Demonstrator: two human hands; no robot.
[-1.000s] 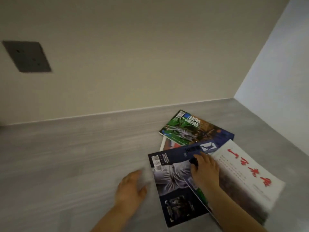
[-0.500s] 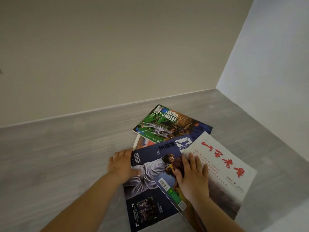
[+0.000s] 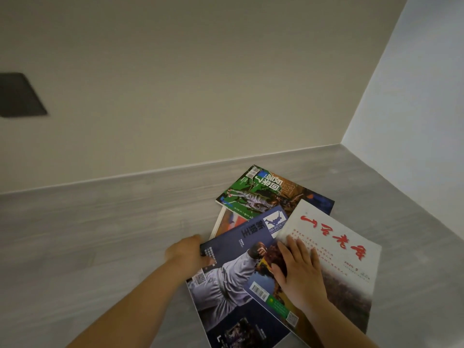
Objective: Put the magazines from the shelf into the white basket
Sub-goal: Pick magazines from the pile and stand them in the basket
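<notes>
Several magazines lie in a loose overlapping pile on the grey shelf (image 3: 88,234). A white magazine with red characters (image 3: 334,249) sits on top at the right. My right hand (image 3: 298,270) rests flat on it, fingers spread. Beneath it is a dark blue sports magazine (image 3: 236,277). My left hand (image 3: 188,252) grips that magazine's left edge, thumb on the cover. A green magazine (image 3: 261,194) lies at the back. The orange corner of another magazine (image 3: 228,222) shows from under the pile. The white basket is out of view.
A beige wall (image 3: 200,84) rises behind the shelf and a white side wall (image 3: 414,109) closes it on the right. A dark square plate (image 3: 17,95) is set in the beige wall at the left.
My left hand moved right across the shelf and took hold of the blue magazine's left edge. My right hand slid from the blue magazine onto the white one.
</notes>
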